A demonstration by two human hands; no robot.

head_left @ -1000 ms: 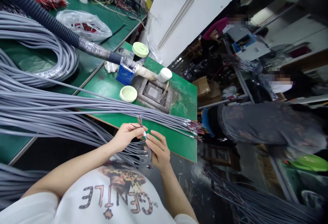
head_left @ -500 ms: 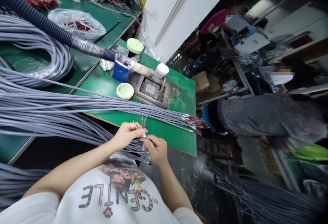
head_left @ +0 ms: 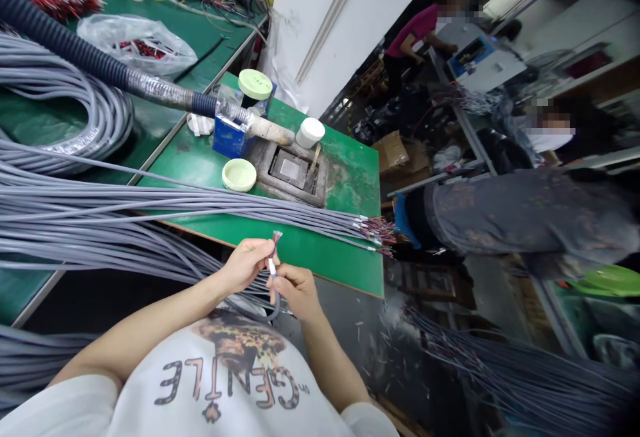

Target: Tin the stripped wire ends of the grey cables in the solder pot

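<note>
Between my hands is the end of a grey cable [head_left: 277,304], its thin coloured wires [head_left: 275,240] pointing up and bunched together. My left hand [head_left: 247,262] pinches these wires below their tips. Just under it, my right hand [head_left: 296,289] is closed around the grey sheath, beside a white band [head_left: 272,266]. Past my hands, a bundle of grey cables [head_left: 260,205] lies across the green table, with stripped wire ends [head_left: 379,230] at its right end.
A soldering pot [head_left: 293,169] is set into the green table [head_left: 345,264]. Near it are a pale green dish [head_left: 239,175], a white jar [head_left: 311,132] and a ribbed hose [head_left: 165,92]. Coiled grey cable [head_left: 107,117] lies at left. Co-workers are at the right.
The wires, fanned apart before, are now gathered into a tight bunch in my left fingers. Both hands have shifted slightly left, and more of the white band shows.
</note>
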